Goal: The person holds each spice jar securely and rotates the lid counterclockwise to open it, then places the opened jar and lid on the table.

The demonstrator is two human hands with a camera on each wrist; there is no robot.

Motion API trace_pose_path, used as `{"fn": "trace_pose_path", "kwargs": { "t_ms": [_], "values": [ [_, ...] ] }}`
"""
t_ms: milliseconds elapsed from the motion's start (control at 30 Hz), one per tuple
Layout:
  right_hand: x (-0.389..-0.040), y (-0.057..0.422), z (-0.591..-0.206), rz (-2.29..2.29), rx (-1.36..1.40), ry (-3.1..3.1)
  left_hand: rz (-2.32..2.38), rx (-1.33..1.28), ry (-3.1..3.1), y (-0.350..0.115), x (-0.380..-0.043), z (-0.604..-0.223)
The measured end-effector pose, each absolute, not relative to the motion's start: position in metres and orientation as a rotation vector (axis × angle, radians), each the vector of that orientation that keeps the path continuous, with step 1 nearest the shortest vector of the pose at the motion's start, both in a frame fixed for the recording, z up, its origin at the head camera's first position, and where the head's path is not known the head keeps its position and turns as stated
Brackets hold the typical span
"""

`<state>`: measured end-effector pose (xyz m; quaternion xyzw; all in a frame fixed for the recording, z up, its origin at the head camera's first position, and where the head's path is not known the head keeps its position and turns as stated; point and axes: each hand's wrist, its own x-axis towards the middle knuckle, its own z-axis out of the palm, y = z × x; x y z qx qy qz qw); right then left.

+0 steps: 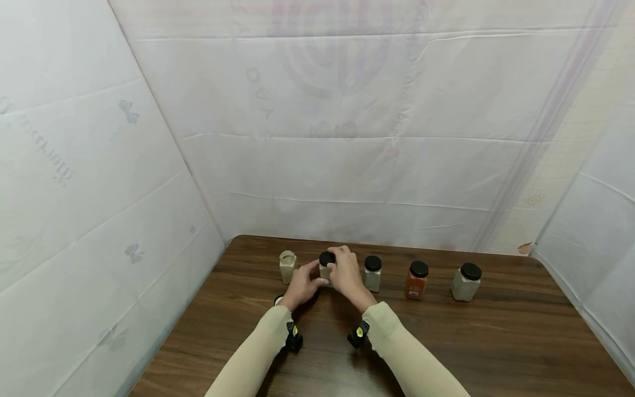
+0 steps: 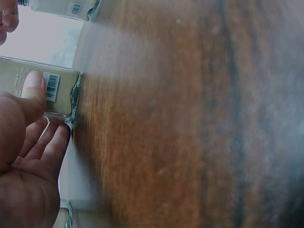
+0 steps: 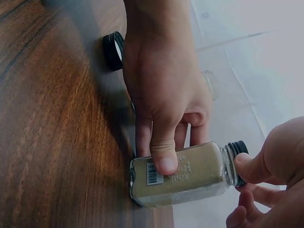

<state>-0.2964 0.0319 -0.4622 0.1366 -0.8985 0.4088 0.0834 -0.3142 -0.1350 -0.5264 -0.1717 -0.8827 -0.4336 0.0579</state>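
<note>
A square glass jar of pale tan powder [image 3: 199, 173] with a barcode label stands on the table. My left hand [image 1: 303, 285] grips its lower body, thumb on the near face and fingers around the side, as the left wrist view shows. The jar's black screw lid [image 3: 239, 148] is pinched between the thumb and fingers of my right hand [image 1: 345, 270]. The lid sits at the jar's neck. To the left stands a similar jar without a lid [image 1: 288, 267]. A loose black lid [image 3: 113, 51] rests on the table by my left wrist, mostly hidden in the head view.
To the right stand a black-lidded jar of pale powder [image 1: 372, 274], a jar of orange-red powder [image 1: 415, 281] and another pale jar [image 1: 465, 282]. The dark wood table [image 1: 446, 347] meets white sheeting [image 1: 347, 165] at the back and sides.
</note>
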Motion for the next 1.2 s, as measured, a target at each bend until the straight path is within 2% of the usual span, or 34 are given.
{"fn": "trace_pose_path", "kwargs": {
  "t_ms": [733,1200],
  "values": [
    [-0.2919,0.03,-0.4566,1.229,0.295,-2.599,-1.305,-0.532,-2.675,-0.1345,-0.3126,-0.526],
    [-0.2934,0.029,-0.4567,1.118,0.338,-2.704,-1.291,-0.526,-2.68,-0.134,-0.3135,-0.5268]
  ]
}}
